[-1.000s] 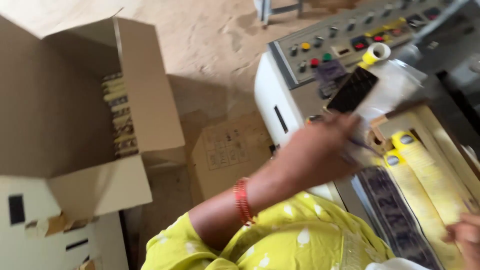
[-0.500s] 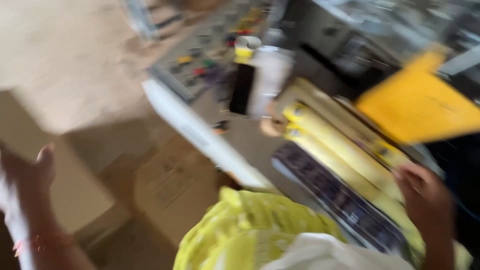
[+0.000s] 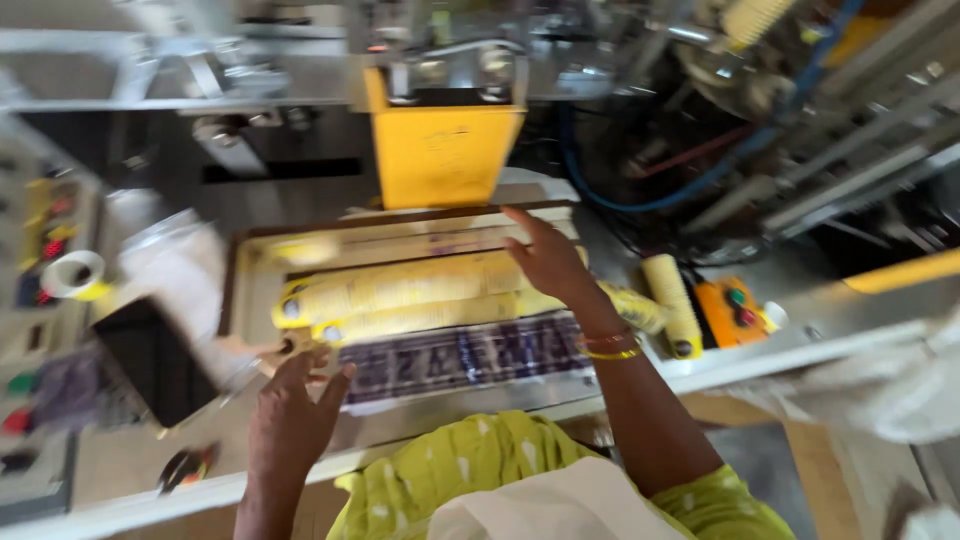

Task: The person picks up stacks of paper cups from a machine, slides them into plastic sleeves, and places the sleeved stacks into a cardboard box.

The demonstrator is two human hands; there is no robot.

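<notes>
A: Note the packs first. Where do they lie?

B: Long yellow packets [image 3: 400,285] lie lengthwise in the shallow tray [image 3: 235,290] of the machine, side by side, one row behind another. A dark purple printed strip [image 3: 460,355] runs along the tray's front edge, just in front of them.

A: Right hand?

B: Right hand [image 3: 545,260] rests flat on the right end of the yellow packets, fingers stretched and slightly spread, pointing back toward the yellow block [image 3: 440,150]. Nothing pinched; palm down on the packs. Red and yellow bangles [image 3: 610,343] at the wrist.

A: Left hand?

B: Left hand [image 3: 290,415] sits at the tray's front left corner, fingers reaching up to the left end of the purple strip. Fingertips touch or nearly touch the packet ends there; blur keeps me from telling whether it pinches anything. Fingers look loosely extended, not fisted.

A: Surroundings?

B: A dark flat phone-like slab [image 3: 150,360] lies left of the tray. A roll of tape [image 3: 72,273] beyond it, by a control panel [image 3: 30,300] with coloured buttons. Right of the tray: another yellow packet [image 3: 672,300] lying crosswise, then a small orange box [image 3: 735,310] with buttons. Blue hose [image 3: 640,195] and metal framework behind. The person's yellow-green garment [image 3: 470,470] fills the lower edge.
</notes>
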